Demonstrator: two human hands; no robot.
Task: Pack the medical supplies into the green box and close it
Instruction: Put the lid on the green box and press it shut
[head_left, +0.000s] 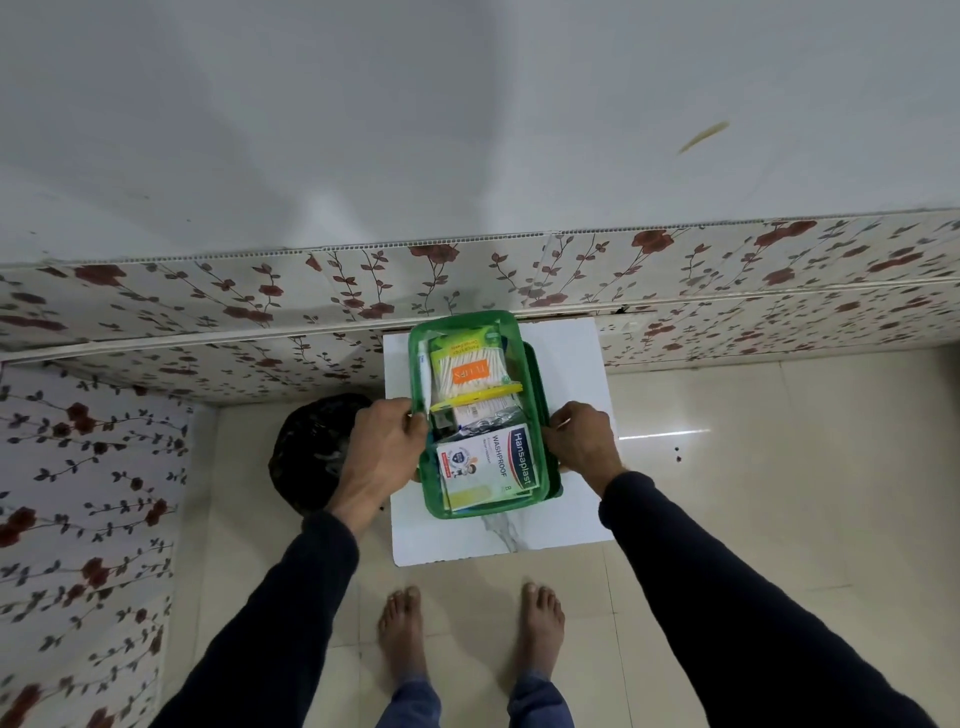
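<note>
The green plastic box (434, 493) sits on a small white table (566, 519). Inside lie a cotton swab pack (470, 371), a yellow-edged zip bag (480, 397), a foil blister strip (485, 423), a white tube (425, 379) along the left wall and a Hansaplast plaster box (488, 462). My left hand (387, 447) grips the box's left long side. My right hand (579, 441) grips the right long side. A second green rim (535, 379) shows offset along the right, under or beside the box; I cannot tell whether it is the lid.
A black round object (311, 447) stands on the tiled floor left of the table. Floral wall panels (208, 312) run behind the table and along the left. My bare feet (467, 634) stand just in front of the table.
</note>
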